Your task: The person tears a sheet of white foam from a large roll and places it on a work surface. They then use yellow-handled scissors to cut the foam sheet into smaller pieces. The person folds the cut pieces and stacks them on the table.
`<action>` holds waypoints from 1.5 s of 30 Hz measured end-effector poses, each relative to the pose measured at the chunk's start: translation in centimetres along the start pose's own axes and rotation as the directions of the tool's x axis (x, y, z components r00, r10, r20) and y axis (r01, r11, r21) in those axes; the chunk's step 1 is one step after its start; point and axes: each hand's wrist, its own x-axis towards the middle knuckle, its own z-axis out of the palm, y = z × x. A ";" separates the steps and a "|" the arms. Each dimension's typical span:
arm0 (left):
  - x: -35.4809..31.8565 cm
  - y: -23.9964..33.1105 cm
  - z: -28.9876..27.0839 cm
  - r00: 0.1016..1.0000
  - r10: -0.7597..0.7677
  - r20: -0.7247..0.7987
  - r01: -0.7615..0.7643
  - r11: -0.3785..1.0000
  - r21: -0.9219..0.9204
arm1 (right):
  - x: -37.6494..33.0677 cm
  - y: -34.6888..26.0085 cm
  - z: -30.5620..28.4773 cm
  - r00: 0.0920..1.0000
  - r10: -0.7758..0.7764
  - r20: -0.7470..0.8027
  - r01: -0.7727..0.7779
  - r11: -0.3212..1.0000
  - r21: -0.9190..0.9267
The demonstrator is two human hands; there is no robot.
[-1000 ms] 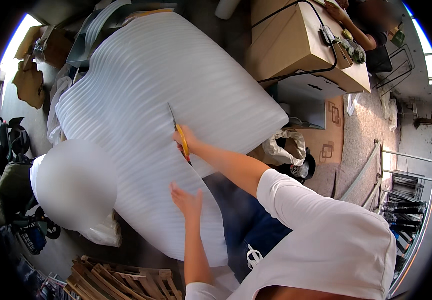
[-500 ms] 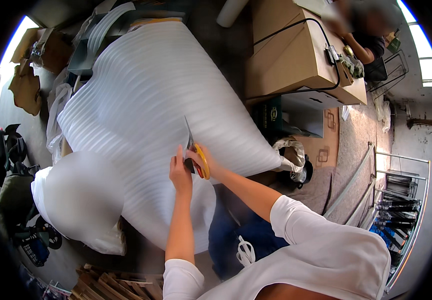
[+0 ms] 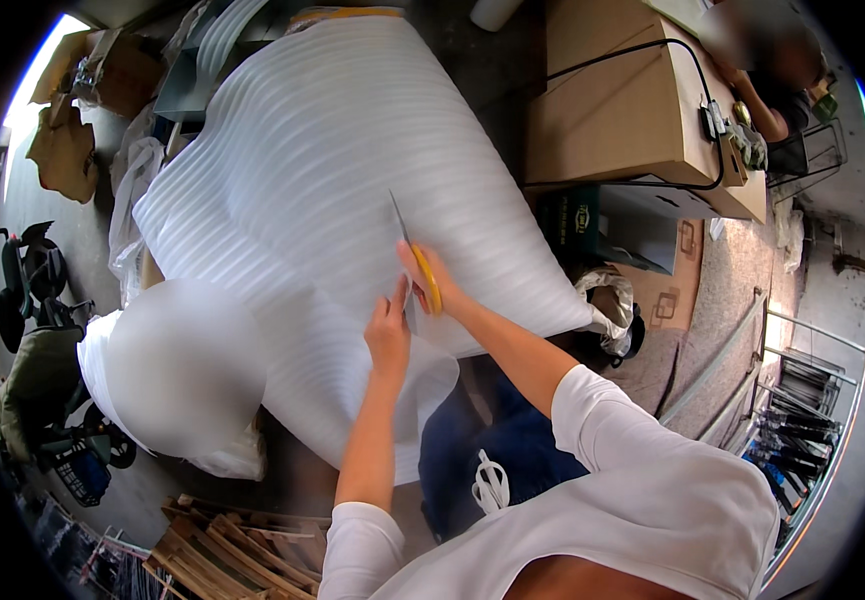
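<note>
Partly through, plenty whole

Lower centre, we spot a loose flap [image 3: 432, 382], so cutting looks begun! Mid-frame, the left hand [image 3: 388, 338] is just above it, pinching or not we can't tell; the right hand [image 3: 449, 288] grips yellow-handled scissors [image 3: 424, 268]. Beyond the blades [image 3: 399, 214], upper centre, the white foam sheet [image 3: 352, 130] appears uncut.

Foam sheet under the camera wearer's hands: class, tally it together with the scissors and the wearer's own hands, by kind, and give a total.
Left hand and right hand: 2
Scissors: 1
Foam sheet: 1
Total: 4
</note>
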 end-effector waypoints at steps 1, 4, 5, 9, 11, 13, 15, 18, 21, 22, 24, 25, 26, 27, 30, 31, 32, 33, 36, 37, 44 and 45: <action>0.0 0.0 0.0 1.000 0.000 -0.007 0.000 1.000 0.004 | 0.6 -0.6 -0.1 1.000 0.007 0.004 -0.007 1.000 -0.008; -0.2 0.1 -0.1 1.000 -0.016 0.021 0.016 1.000 0.003 | 3.5 -1.8 -0.1 1.000 -0.015 0.002 0.016 0.998 -0.054; -0.2 0.2 -0.1 0.999 -0.018 0.027 0.018 1.000 0.000 | 4.8 -1.8 -0.2 0.999 -0.050 -0.019 0.048 0.995 -0.082; -0.4 0.6 -0.3 0.999 -0.038 0.021 0.038 0.999 0.002 | 8.2 -3.8 -0.3 0.999 -0.023 0.023 0.025 0.997 -0.071; -0.3 1.0 -0.3 0.999 -0.040 0.020 0.040 0.999 0.018 | 9.9 -5.1 -0.5 0.999 -0.041 0.035 0.045 0.992 -0.120; -0.5 1.2 -0.4 0.998 -0.044 0.035 0.042 0.998 0.050 | 11.3 -6.6 -0.5 0.999 -0.013 0.047 0.018 0.992 -0.121; -0.6 1.6 -0.5 0.996 -0.072 0.042 0.070 0.996 0.046 | 12.4 -8.5 -0.4 0.996 0.062 0.060 -0.057 0.995 -0.078; -0.8 1.8 -0.7 0.996 -0.068 0.049 0.066 0.996 0.052 | 15.6 -9.6 -0.7 0.998 -0.012 0.069 0.016 0.997 -0.070; -1.1 2.0 -0.9 0.997 -0.070 0.039 0.068 0.997 0.032 | 18.1 -11.1 -0.7 0.990 -0.132 0.057 0.138 0.984 -0.113; -1.3 2.2 -1.2 0.997 -0.074 0.038 0.073 0.997 0.021 | 18.5 -12.0 -0.6 0.990 -0.117 0.076 0.123 0.989 -0.085; -2.3 2.5 -1.2 0.985 -0.154 0.083 0.154 0.988 -0.003 | 18.8 -14.5 -0.4 0.989 -0.084 0.122 0.089 0.996 -0.033; -2.7 2.7 -1.3 0.975 -0.192 0.107 0.195 0.981 -0.013 | 19.2 -15.4 -0.4 0.988 -0.059 0.144 0.065 0.997 -0.040; -3.0 3.0 -1.3 0.967 -0.233 0.107 0.237 0.971 -0.027 | 19.8 -16.2 -0.5 0.985 -0.034 0.167 0.042 0.998 -0.048; -3.3 3.4 -1.3 0.956 -0.274 0.107 0.279 0.959 -0.041 | 20.5 -16.9 -0.5 0.982 -0.009 0.190 0.020 0.998 -0.057; -3.5 4.1 -1.3 0.939 -0.312 0.142 0.319 0.947 -0.034 | 24.6 -16.3 0.0 0.984 -0.165 0.070 0.168 0.985 -0.036; -3.8 4.3 -1.1 0.934 -0.324 0.150 0.331 0.943 -0.025 | 24.8 -17.0 0.2 0.986 -0.150 0.078 0.153 0.987 -0.044; -4.0 4.4 -0.9 0.933 -0.327 0.153 0.332 0.943 -0.006 | 25.1 -17.7 0.4 0.987 -0.134 0.085 0.139 0.989 -0.052; -4.3 4.5 -0.7 0.931 -0.329 0.156 0.331 0.943 0.013 | 25.2 -18.3 0.6 0.989 -0.118 0.092 0.124 0.990 -0.060; -4.9 4.4 -0.3 0.924 -0.345 0.168 0.342 0.939 0.042 | 27.4 -19.4 0.5 0.987 -0.107 0.116 0.116 0.991 -0.072; -5.2 4.5 -0.2 0.920 -0.354 0.171 0.351 0.935 0.048 | 28.0 -19.7 0.5 0.991 -0.069 0.111 0.076 0.995 -0.057; -8.4 5.6 0.6 0.885 -0.434 0.171 0.425 0.901 0.088 | 32.4 -21.4 0.9 0.978 0.044 0.205 -0.048 0.999 0.015; -8.7 6.0 0.6 0.875 -0.449 0.183 0.438 0.894 0.099 | 33.4 -21.4 1.0 0.972 0.074 0.224 -0.085 0.996 0.036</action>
